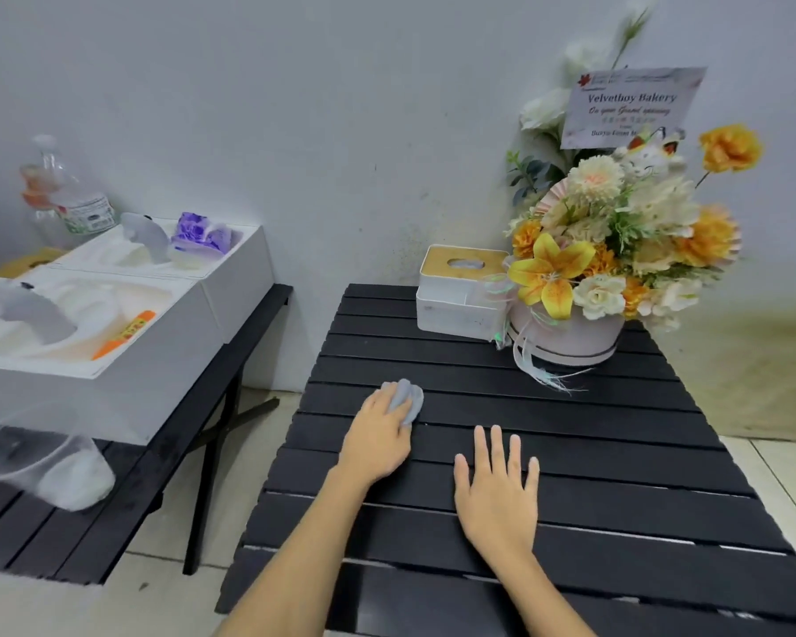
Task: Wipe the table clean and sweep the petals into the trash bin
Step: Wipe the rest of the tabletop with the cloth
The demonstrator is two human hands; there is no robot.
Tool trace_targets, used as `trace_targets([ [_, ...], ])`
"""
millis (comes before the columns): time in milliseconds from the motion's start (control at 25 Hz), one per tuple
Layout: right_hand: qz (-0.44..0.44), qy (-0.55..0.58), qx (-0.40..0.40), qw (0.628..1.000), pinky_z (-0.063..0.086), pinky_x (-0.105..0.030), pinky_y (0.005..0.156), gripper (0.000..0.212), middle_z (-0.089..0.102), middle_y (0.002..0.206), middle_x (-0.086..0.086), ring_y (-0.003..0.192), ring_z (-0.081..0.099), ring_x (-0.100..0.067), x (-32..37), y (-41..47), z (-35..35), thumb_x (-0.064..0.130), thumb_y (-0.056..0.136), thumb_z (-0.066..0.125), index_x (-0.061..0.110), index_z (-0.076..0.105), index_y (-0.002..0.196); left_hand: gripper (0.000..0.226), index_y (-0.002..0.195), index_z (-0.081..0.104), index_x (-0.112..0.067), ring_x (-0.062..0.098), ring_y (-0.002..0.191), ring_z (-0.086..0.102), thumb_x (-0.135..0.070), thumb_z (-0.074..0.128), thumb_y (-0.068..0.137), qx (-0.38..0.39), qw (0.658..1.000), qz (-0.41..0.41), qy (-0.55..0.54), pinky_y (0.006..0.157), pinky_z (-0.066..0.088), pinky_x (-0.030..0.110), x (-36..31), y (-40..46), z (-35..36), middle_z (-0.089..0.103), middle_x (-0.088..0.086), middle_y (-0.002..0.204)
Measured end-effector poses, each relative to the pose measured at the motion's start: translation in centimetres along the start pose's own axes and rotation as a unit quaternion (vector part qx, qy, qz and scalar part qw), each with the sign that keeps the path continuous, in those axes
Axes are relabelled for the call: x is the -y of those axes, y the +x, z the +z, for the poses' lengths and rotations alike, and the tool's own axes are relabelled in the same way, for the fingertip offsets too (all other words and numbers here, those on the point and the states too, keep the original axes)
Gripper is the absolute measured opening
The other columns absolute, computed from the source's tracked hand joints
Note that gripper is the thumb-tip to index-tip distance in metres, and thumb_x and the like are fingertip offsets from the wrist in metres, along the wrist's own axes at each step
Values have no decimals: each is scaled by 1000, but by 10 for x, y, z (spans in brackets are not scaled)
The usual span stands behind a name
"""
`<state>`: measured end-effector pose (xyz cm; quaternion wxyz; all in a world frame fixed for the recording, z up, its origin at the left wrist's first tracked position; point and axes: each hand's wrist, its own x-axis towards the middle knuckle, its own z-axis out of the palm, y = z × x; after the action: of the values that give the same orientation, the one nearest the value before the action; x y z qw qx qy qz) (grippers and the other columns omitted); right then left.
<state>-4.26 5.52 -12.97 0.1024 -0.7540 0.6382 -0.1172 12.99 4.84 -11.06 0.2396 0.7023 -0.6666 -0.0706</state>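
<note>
Hands, two of them, are resting on the black slatted table [616, 452]. The left hand [378, 441] is gripping a crumpled pale grey cloth [405, 400], its fingers curling round the wad and pressing it against a slat near the table's left edge. The right hand [497, 489] is lying flat just beside it, palm down, fingers straight and slightly spread, holding nothing.

At the table's far end one white tissue box with a wooden lid [463, 291] is sitting against the wall, touching one round pale pink flower box [566, 335] holding orange, yellow and cream blooms, with pale ribbons trailing onto the slats. One small cat figurine [649, 156] is peeking out among the blooms. One card [633, 105] is standing above the bouquet, reading "Velvetboy Bakery" and, below it, what looks like "On your Grand opening"; the smaller lines are too blurred to read.

To the left, a second black slatted table [42, 540] is carrying two white moulded trays [194, 291]; an orange tube [125, 335] is lying in the nearer one, its print unreadable, and something purple [201, 232] is sitting in the farther one. One clear plastic cup [33, 457] is lying tipped on its side in front. One clear plastic bottle [70, 190] is standing behind the trays, its label illegible.
</note>
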Motion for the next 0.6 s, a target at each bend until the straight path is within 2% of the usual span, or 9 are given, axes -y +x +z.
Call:
trace_targets([
  [80, -5, 6, 22, 1000, 21, -49, 114, 67, 43, 148, -8, 139, 36, -30, -3, -1, -4, 50, 92, 11, 16, 42, 140, 54, 146, 32, -10, 32, 132, 37, -15, 32, 92, 42, 999, 34, -6, 112, 34, 41, -31, -34, 10, 36, 12, 149],
  [160, -18, 20, 25, 999, 14, -46, 118, 71, 29, 155, -5, 146, 22, -26, -12, -8, -10, 51, 89, 6, 17, 31, 146, 58, 145, 34, -15, 33, 132, 37, -14, 26, 88, 66, 995, 68, 27, 106, 39, 40, -48, -69, 6, 33, 10, 152],
  [200, -22, 17, 23, 999, 11, -45, 119, 68, 25, 157, -3, 147, 17, -24, -19, -14, -13, 51, 91, 6, 19, 26, 148, 58, 144, 37, -17, 33, 132, 38, -9, 30, 86, 66, 994, 63, 54, 103, 41, 41, -41, -80, -1, 31, 10, 153],
  [320, -6, -2, -1, 1000, 5, -45, 119, 55, 18, 159, 4, 148, 10, -19, -37, -34, -17, 47, 98, 15, 26, 18, 149, 67, 140, 42, -16, 36, 127, 42, 3, 54, 77, -8, 995, -63, 74, 99, 44, 43, 7, -89, -25, 34, 12, 151],
  [360, 3, -1, 1, 1000, 3, -46, 119, 54, 15, 159, 5, 149, 7, -19, -38, -37, -18, 47, 99, 16, 27, 15, 150, 69, 141, 40, -15, 37, 124, 43, 4, 55, 76, -33, 991, -95, 84, 100, 43, 44, 19, -84, -29, 36, 14, 148],
  [440, 11, 1, 16, 1000, -1, -46, 119, 56, 9, 160, 7, 149, 1, -19, -32, -36, -15, 48, 98, 11, 28, 8, 150, 64, 143, 34, -11, 36, 125, 39, 1, 48, 82, -53, 989, -117, 77, 112, 33, 44, 29, -64, -25, 38, 17, 143],
  [520, 14, 8, -2, 1000, -2, -46, 119, 68, 9, 160, 6, 149, 1, -21, -27, -30, -9, 53, 88, -4, 28, 7, 150, 50, 143, 32, -6, 35, 134, 32, -13, 38, 94, -45, 987, -155, 18, 119, 21, 39, 15, -34, -17, 34, 18, 147],
  [600, 14, 1, -20, 1000, 1, -47, 119, 77, 13, 159, 6, 149, 5, -22, -26, -26, -2, 53, 80, -11, 27, 11, 150, 46, 138, 39, -8, 29, 129, 36, -23, 30, 96, -53, 994, -94, -4, 112, 33, 35, -4, -9, -8, 37, 13, 144],
])
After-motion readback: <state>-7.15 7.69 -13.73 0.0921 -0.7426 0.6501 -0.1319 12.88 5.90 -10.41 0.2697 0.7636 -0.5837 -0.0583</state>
